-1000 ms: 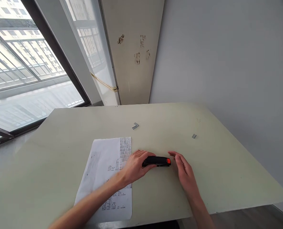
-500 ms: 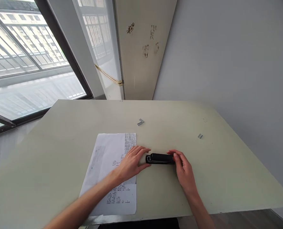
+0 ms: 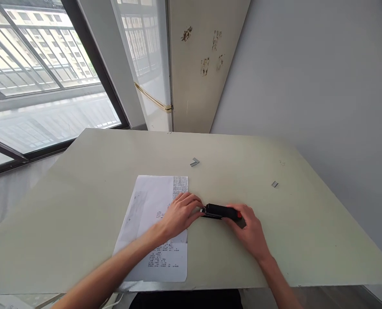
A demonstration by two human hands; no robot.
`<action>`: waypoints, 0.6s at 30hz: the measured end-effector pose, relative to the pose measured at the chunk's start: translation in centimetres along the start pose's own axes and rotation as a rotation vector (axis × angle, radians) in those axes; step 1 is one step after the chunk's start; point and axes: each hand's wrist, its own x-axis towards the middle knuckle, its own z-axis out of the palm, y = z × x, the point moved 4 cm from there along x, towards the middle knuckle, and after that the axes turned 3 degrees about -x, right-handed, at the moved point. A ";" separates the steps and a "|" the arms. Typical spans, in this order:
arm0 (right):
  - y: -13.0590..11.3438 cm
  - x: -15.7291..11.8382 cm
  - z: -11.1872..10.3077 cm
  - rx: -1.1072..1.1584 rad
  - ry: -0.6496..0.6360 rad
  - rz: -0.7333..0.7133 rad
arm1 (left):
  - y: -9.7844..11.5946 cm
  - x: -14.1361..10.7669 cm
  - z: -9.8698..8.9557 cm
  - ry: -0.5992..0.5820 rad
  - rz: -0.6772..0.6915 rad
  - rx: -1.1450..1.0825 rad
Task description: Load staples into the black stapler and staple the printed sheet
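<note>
A black stapler [image 3: 222, 211] with a red part at its right end lies lengthwise across the table, between my two hands. My left hand [image 3: 184, 213] pinches its left end, thumb below and fingers above. Around the right part of the stapler, my right hand [image 3: 247, 225] is closed, with the thumb on the near side and the fingers on the far side. Beneath my left hand and forearm lies a printed paper sheet [image 3: 145, 193], partly covered by them.
Small strips of staples [image 3: 194, 162] lie beyond the paper, and another staple strip [image 3: 275, 184] is at the right. The pale table [image 3: 81, 206] has its near edge close to my lap. A fridge [image 3: 206, 94] and a wall [image 3: 307, 77] stand behind it.
My left fingers have closed onto the stapler's left end. My right hand has changed its hold, with the thumb now along the near side. The whole view has shifted slightly.
</note>
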 end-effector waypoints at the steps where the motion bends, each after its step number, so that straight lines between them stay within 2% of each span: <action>1: 0.1 0.3 -0.3 -0.017 -0.018 -0.035 | -0.1 -0.1 -0.4 -0.010 0.006 0.021; 6: 0.8 1.6 -1.4 -0.044 -0.097 -0.136 | -0.4 -0.9 -2.1 -0.025 -0.017 0.054; 12: 1.4 2.0 -1.4 -0.078 -0.073 -0.214 | 0.0 -1.3 -2.5 -0.043 -0.036 0.088; 15: 1.4 1.8 -1.3 -0.059 -0.039 -0.190 | -0.3 -0.2 -3.3 -0.055 -0.025 0.058; 18: 1.2 1.7 -1.3 -0.025 -0.014 -0.180 | -1.8 2.6 -4.0 0.032 -0.086 0.091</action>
